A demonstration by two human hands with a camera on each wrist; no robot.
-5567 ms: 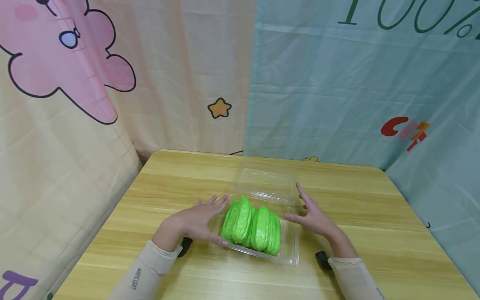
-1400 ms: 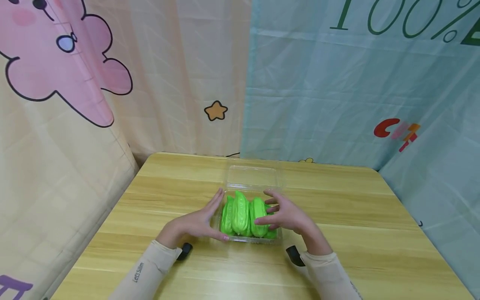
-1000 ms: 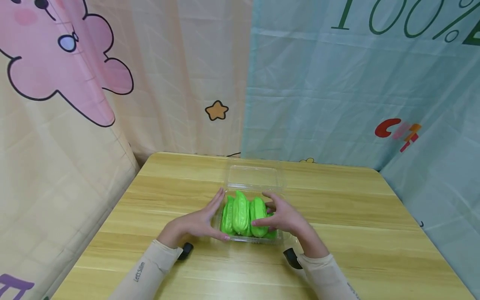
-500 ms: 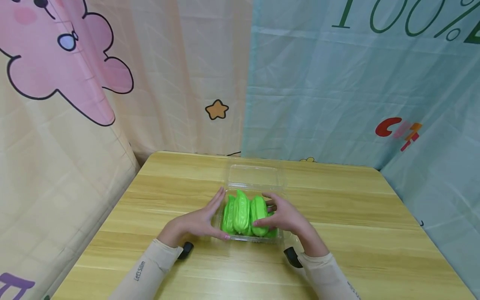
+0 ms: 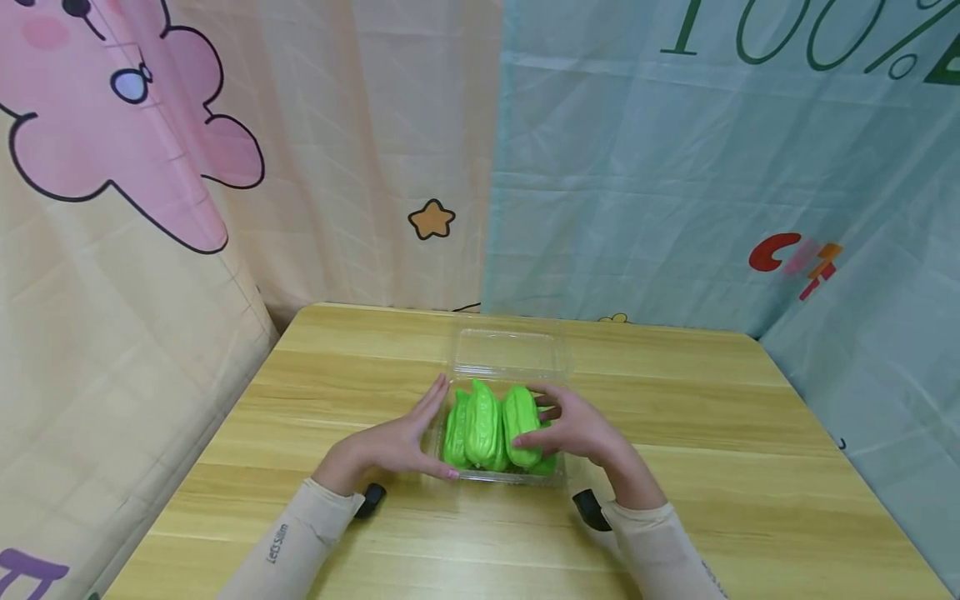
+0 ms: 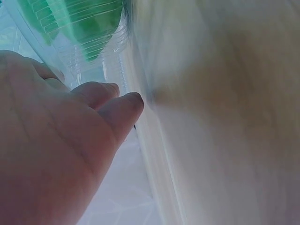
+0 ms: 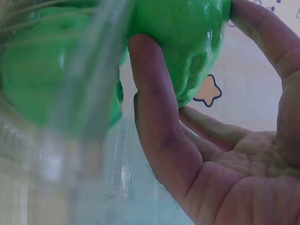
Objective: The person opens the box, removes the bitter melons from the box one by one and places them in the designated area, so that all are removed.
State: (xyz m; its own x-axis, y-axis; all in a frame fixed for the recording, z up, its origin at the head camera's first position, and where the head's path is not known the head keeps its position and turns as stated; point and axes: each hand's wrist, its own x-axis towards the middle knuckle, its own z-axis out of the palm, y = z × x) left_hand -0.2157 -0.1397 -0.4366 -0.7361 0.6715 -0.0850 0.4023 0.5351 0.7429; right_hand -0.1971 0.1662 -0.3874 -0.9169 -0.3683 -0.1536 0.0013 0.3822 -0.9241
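Several bright green bitter melons [image 5: 482, 425], shiny and ridged, lie side by side in a clear plastic clamshell box [image 5: 506, 477]. My right hand [image 5: 573, 427] grips one bitter melon [image 5: 521, 417] at the right of the row, with the thumb on its near side and the fingers behind it. In the right wrist view this bitter melon [image 7: 183, 42] is between thumb and fingers, beyond the blurred box wall [image 7: 98, 70]. My left hand [image 5: 390, 442] rests along the box's left side with fingers and thumb spread straight. Its fingers [image 6: 124, 110] lie beside the box wall in the left wrist view.
The box's clear lid [image 5: 510, 352] lies folded back towards the far edge of the wooden table [image 5: 360, 358]. Printed curtains [image 5: 637, 167] hang behind and at both sides. A black strap piece [image 5: 592, 510] sits at each wrist.
The box has been straightened and moved slightly away since the earliest frame. My right hand has come in from the right and taken hold of a bitter melon, which is now slightly raised and shifted right.
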